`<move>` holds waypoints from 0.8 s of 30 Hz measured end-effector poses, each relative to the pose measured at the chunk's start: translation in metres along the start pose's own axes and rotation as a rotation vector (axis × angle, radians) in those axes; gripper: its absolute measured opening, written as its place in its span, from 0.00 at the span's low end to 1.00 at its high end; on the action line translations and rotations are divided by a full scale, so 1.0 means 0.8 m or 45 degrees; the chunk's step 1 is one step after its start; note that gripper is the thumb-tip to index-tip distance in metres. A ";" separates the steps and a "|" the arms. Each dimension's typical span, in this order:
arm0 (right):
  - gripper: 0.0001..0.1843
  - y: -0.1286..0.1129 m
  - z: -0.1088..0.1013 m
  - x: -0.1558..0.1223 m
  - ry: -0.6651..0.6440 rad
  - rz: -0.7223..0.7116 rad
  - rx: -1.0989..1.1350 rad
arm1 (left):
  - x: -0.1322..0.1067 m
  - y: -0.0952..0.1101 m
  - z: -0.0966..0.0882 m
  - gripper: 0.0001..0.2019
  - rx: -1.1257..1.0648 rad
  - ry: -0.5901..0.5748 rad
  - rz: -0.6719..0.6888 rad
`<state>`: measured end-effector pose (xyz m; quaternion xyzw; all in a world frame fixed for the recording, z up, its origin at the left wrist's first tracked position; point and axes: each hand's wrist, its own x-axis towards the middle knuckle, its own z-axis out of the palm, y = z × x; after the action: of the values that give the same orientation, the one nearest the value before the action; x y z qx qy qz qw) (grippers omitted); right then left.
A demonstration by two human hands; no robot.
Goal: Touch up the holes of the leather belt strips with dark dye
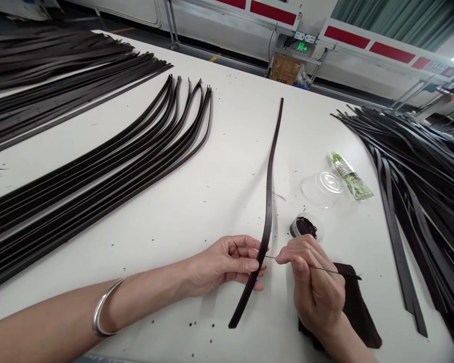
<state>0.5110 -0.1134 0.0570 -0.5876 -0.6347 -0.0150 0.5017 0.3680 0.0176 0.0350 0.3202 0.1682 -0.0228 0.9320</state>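
Head view: left hand pinches a black strap; right hand grips a thin rod at its edge.

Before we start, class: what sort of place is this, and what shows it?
Probably a workshop or factory: batches of dark strips lie on a large white table, and a lit green sign shows beyond.

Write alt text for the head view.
A left hand holds a dark strap over a white table while the right hand holds a thin rod, its end at the strap's edge. Near the right hand are a dark-filled cup, clear lid, green tube and black cloth; more straps lie on both sides.
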 end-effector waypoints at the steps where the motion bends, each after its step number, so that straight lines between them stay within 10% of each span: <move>1: 0.13 0.000 0.000 0.000 0.001 -0.010 0.000 | 0.000 0.000 0.000 0.09 0.000 0.000 0.000; 24: 0.12 -0.006 0.005 0.003 -0.018 -0.132 -0.100 | 0.002 -0.004 -0.001 0.08 0.022 -0.012 0.018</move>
<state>0.5051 -0.1107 0.0590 -0.5733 -0.6667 -0.0617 0.4723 0.3687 0.0161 0.0320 0.3291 0.1615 -0.0193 0.9302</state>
